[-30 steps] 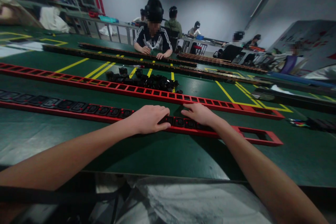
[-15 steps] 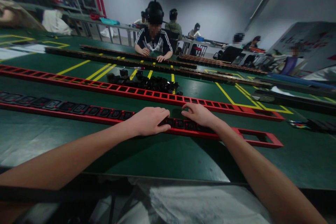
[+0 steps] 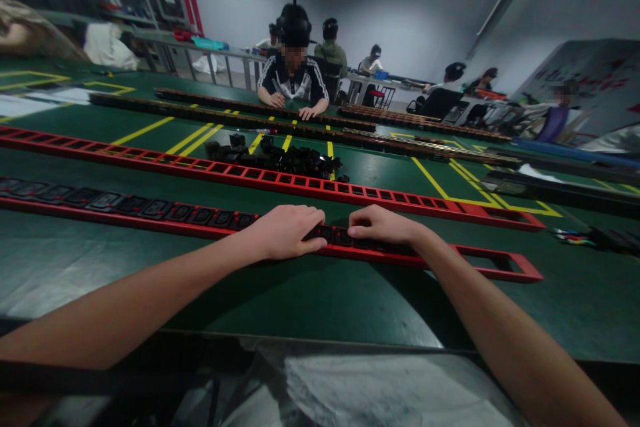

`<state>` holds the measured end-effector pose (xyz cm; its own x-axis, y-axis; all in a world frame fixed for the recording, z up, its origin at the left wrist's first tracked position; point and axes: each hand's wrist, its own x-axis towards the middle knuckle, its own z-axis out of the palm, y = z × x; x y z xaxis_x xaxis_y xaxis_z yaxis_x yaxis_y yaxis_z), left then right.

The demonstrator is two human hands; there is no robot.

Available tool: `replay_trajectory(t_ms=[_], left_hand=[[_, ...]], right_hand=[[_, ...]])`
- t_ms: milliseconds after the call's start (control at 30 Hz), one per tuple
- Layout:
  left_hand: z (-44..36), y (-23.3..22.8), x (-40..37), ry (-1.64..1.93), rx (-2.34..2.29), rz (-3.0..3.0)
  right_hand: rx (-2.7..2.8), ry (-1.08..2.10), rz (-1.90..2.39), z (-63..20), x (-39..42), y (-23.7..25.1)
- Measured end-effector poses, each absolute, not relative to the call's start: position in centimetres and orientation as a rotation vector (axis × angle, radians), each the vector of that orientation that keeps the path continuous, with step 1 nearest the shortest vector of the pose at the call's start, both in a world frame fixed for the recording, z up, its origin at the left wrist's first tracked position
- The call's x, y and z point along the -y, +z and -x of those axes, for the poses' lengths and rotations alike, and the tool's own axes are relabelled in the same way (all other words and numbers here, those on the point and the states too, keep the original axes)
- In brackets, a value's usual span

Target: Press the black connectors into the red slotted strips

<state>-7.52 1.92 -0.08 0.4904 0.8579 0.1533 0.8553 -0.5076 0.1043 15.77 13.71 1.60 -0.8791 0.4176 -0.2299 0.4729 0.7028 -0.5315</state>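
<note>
Lying across the near red frame [image 3: 360, 253]: one left hand [image 3: 289, 232], fingers pressed together and bent toward the far rail, thumb set apart and pointing right along the frame; whether it grips, one cannot tell. To its right, over the same frame: one right hand [image 3: 384, 225], fingers curled, index and thumb tips lowered close together at the black sockets [image 3: 131, 205]; whether they pinch one is hidden. Near red frame: long and narrow, laid flat across the near part of the green counter [image 3: 310, 300]; sockets seated in a row, small red spots between them, a large bare opening at the right end. Just beyond, roughly parallel: one far red frame [image 3: 467, 209], its many small openings unfilled. Behind that, one heap of loose black parts [image 3: 287, 159], on yellow lines marked on the counter. Farther back: long dark strips [image 3: 210, 111], and a seated co-worker [image 3: 293, 77] in a dark top with white stripes, both hands near the strips. At right: one black bar [image 3: 565, 189] and a cable bundle [image 3: 607, 240] with coloured ends.
</note>
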Motion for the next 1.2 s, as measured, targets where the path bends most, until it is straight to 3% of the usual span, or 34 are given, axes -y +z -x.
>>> replay_trajectory(t_ms=[333,967,1200], left_hand=[[7.5,-0.1,-2.0,0.284,-1.557,-2.699],[7.4,0.0,-1.9,0.278,-1.566,-2.758],[7.4,-0.1,-2.0,0.274,-1.571,-2.762]], right_hand=[[-2.838,-0.842,-0.743,-15.7,-13.6,1.4],[-3.010,-0.413,-0.889,-14.3,-11.1,1.3],[-3.006,-0.410,-0.906,-14.1,-11.0,1.3]])
